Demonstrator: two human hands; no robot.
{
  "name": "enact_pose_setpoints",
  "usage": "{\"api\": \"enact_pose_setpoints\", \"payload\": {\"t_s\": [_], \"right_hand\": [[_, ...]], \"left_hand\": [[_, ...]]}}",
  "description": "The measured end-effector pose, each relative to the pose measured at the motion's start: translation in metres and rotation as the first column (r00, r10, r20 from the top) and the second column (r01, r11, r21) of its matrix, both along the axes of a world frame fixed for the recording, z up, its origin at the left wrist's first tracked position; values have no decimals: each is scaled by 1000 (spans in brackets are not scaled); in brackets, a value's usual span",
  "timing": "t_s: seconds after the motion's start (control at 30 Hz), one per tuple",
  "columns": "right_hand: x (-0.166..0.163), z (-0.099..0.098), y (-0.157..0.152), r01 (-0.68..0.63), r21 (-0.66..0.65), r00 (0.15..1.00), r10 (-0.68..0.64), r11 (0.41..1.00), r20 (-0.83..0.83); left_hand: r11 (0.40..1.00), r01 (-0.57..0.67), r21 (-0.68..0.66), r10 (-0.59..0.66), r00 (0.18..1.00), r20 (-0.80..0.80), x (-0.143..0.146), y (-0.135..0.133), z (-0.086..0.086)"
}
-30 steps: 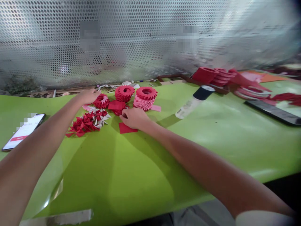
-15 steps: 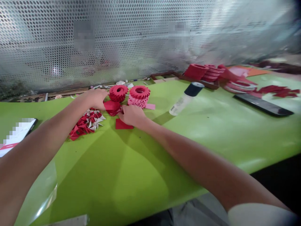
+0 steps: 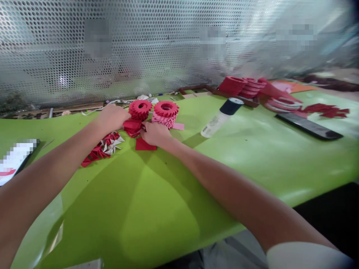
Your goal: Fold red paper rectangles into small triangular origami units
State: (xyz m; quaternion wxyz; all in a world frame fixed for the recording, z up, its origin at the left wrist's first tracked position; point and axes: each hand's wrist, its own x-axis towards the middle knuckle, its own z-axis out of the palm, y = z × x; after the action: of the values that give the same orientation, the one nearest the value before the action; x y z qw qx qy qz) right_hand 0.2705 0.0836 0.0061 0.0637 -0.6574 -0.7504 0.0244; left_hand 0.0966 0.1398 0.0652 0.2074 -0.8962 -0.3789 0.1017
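Note:
Both my hands reach to the far side of the green table [image 3: 168, 201]. My left hand [image 3: 112, 116] is curled over a small stack of red paper squares [image 3: 132, 126], touching its left side. My right hand [image 3: 154, 133] is closed on the stack's right side, with one red square [image 3: 143, 145] lying flat under it. Just behind stand two red folded-paper rings [image 3: 139, 108], the right one [image 3: 165, 113] on a pink base. A heap of red and white folded paper triangles [image 3: 101, 148] lies under my left forearm.
A white bottle with a dark cap [image 3: 221, 116] lies on its side to the right. Further right are a dark phone [image 3: 308, 126], more red paper rings [image 3: 246, 86] and scraps. Another phone [image 3: 15, 158] lies at the left edge. A perforated metal screen [image 3: 168, 45] backs the table.
My left hand moved right from the small ring at the left onto the red paper stack. My right hand slid a little forward to the stack. The view shifted slightly.

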Motion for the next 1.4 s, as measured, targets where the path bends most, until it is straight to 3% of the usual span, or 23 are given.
{"api": "enact_pose_setpoints", "payload": {"t_s": [0.2,0.47,0.73,0.97,1.13,1.23,1.4], "right_hand": [[3,1,-2,8,-17,1000,-8,1000,-9],[4,8,-10,-2,-23,997,4,1000,76],[10,7,-9,-26,-24,994,28,999,108],[10,6,-8,-38,-19,993,40,999,110],[11,5,-7,-36,-21,995,38,999,96],[11,4,-7,-25,-18,996,27,1000,85],[10,5,-7,-26,-27,997,28,999,71]], "left_hand": [[1000,-24,3,24,1000,-7,1,-2,2],[989,-124,-76,122,992,-26,1,9,-6],[991,-92,-100,94,995,22,-1,7,-5],[999,9,-48,-6,998,62,0,6,-2],[989,82,-122,-66,990,126,-4,6,-1],[985,141,-102,-126,981,145,-9,9,1],[939,343,-23,-344,938,-50,-16,5,-1]]}}
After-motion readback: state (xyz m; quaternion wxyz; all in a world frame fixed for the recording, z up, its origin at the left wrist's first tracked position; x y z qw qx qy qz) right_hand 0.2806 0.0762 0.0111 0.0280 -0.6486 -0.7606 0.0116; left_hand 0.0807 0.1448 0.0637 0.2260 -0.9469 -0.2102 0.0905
